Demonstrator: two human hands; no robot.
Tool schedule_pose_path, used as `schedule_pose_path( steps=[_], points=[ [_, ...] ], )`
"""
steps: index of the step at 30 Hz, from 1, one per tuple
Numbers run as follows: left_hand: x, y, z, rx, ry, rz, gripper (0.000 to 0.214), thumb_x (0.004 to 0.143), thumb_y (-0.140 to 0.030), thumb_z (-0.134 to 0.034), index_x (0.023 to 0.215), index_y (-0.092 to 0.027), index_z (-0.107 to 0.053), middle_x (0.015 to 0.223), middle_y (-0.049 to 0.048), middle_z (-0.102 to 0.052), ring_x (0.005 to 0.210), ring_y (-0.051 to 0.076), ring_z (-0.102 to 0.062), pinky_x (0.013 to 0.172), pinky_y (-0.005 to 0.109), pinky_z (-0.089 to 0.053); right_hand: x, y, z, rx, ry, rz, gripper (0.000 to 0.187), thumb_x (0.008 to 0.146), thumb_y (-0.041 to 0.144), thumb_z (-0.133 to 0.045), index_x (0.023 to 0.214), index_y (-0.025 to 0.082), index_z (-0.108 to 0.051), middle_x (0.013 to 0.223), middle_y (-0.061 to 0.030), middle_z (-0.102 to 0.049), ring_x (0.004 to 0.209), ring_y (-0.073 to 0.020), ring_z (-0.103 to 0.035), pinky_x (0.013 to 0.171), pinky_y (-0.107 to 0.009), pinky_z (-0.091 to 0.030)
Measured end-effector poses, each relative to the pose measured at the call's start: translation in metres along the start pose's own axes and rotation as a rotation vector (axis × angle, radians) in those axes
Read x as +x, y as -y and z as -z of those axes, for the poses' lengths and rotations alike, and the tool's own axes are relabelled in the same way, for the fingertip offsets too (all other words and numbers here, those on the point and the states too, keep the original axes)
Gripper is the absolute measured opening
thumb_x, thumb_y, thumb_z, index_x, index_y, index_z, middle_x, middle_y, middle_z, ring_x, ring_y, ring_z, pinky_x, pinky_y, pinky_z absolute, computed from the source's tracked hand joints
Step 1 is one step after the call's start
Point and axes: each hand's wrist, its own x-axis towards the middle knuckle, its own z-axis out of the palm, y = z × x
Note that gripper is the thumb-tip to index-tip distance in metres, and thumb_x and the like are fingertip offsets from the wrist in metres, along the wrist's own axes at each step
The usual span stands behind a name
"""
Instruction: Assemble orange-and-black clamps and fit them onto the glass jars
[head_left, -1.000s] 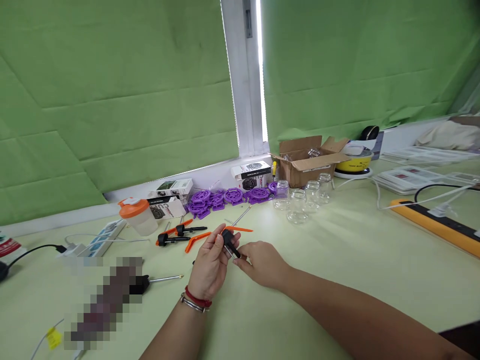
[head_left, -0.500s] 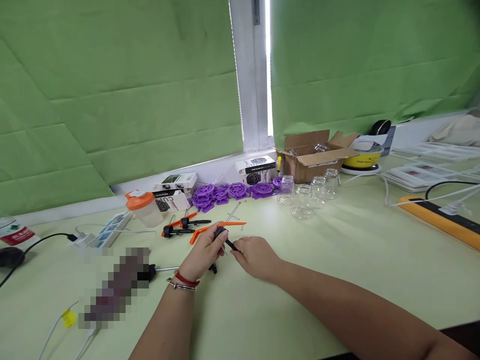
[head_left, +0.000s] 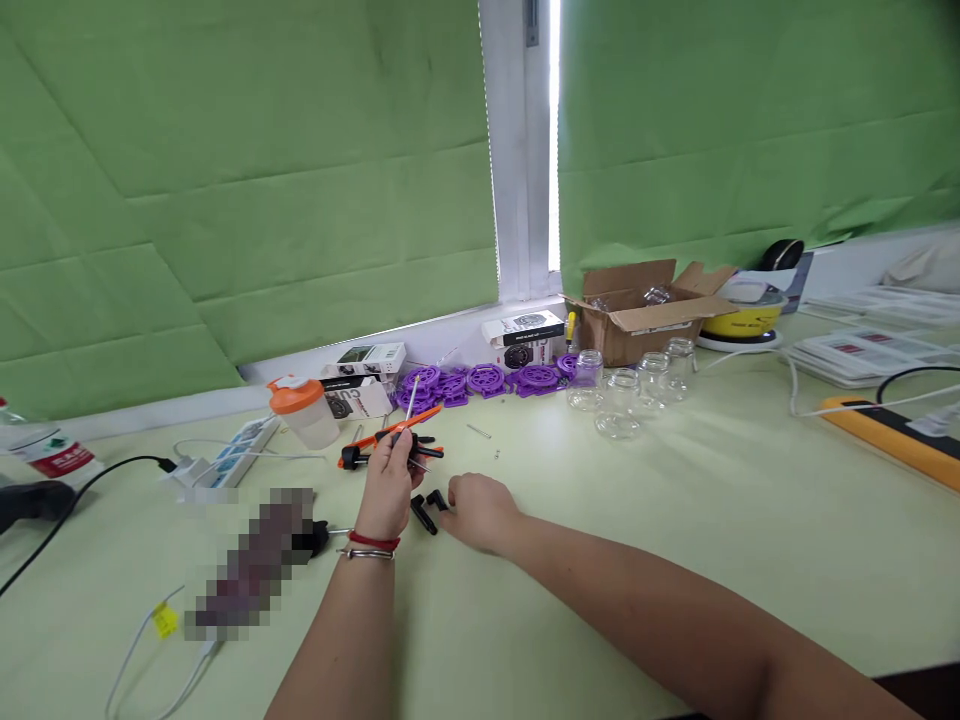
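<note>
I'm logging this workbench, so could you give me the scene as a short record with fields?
Left hand: holds an orange part; a metal rod sticks up beside it
Right hand: fingertips at a small black part; grip unclear
Between hands: longer black part
Back row: purple parts, four clear jars, open cardboard box
Left side: orange-lidded cup

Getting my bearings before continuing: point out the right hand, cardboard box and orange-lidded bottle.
Right hand (head_left: 481, 512): head view, back of the hand.
Cardboard box (head_left: 652, 319): head view, front flap.
Orange-lidded bottle (head_left: 313, 427): head view, body below the lid.
</note>
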Motion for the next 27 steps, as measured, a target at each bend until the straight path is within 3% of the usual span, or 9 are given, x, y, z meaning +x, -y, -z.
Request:
schedule_pose_path(
  steps=[4, 8, 11, 18, 22, 27],
  points=[
    [0.001, 0.004, -0.001, -0.031, 0.003, -0.01, 0.029, 0.074, -0.046, -0.059, 0.078, -0.019, -0.05, 0.063, -0.0031, -0.051, 0.05, 0.008, -0.047, 0.042, 0.017, -0.031, 0.002, -0.01, 0.005, -0.047, -0.032, -0.019, 0.018, 0.07, 0.022, -0.055, 0.086, 0.02, -0.062, 0.089, -0.0069, -0.066, 0.078, -0.0213, -0.061, 0.056, -0.026, -0.035],
    [-0.002, 0.007, -0.006, -0.003, 0.067, -0.011, 0.031, 0.076, -0.048, -0.056, 0.078, -0.018, -0.049, 0.06, -0.0036, -0.05, 0.048, 0.007, -0.044, 0.041, 0.017, -0.03, -0.004, -0.037, 0.008, -0.018, -0.092, 0.068, 0.011, 0.072, 0.021, -0.052, 0.078, 0.019, -0.061, 0.08, -0.0059, -0.064, 0.072, -0.0186, -0.057, 0.055, -0.026, -0.031],
    [-0.011, 0.006, -0.014, 0.032, 0.144, -0.019, 0.031, 0.078, -0.049, -0.053, 0.08, -0.018, -0.049, 0.066, -0.0023, -0.053, 0.051, 0.007, -0.046, 0.041, 0.017, -0.031, -0.014, -0.059, 0.012, 0.205, -0.046, 0.117, 0.009, 0.076, 0.023, -0.051, 0.076, 0.018, -0.059, 0.07, -0.0024, -0.059, 0.063, -0.0139, -0.051, 0.055, -0.024, -0.03],
    [-0.034, -0.004, -0.034, 0.146, 0.209, 0.03, 0.032, 0.076, -0.049, -0.054, 0.088, -0.019, -0.054, 0.08, 0.0001, -0.058, 0.058, 0.006, -0.049, 0.047, 0.017, -0.035, -0.037, -0.09, 0.026, 1.041, 0.282, 0.025, 0.022, 0.081, 0.038, -0.051, 0.079, 0.016, -0.053, 0.061, 0.0032, -0.047, 0.049, -0.0064, -0.037, 0.047, -0.021, -0.026],
    [-0.036, -0.002, -0.035, 0.153, 0.224, 0.033, 0.031, 0.078, -0.048, -0.053, 0.091, -0.02, -0.054, 0.083, 0.0, -0.058, 0.054, 0.004, -0.048, 0.051, 0.018, -0.039, -0.035, -0.096, 0.028, 1.15, 0.304, -0.008, 0.027, 0.079, 0.042, -0.056, 0.08, 0.015, -0.055, 0.063, 0.0036, -0.046, 0.046, -0.004, -0.032, 0.044, -0.019, -0.023],
    [-0.032, 0.004, -0.033, 0.17, 0.255, 0.041, 0.031, 0.079, -0.048, -0.052, 0.09, -0.019, -0.051, 0.087, 0.0011, -0.057, 0.052, 0.005, -0.051, 0.042, 0.017, -0.034, -0.032, -0.096, 0.03, 1.146, 0.262, -0.047, 0.024, 0.081, 0.038, -0.052, 0.079, 0.014, -0.056, 0.063, 0.0036, -0.044, 0.045, -0.0032, -0.03, 0.043, -0.019, -0.021]
  ],
)
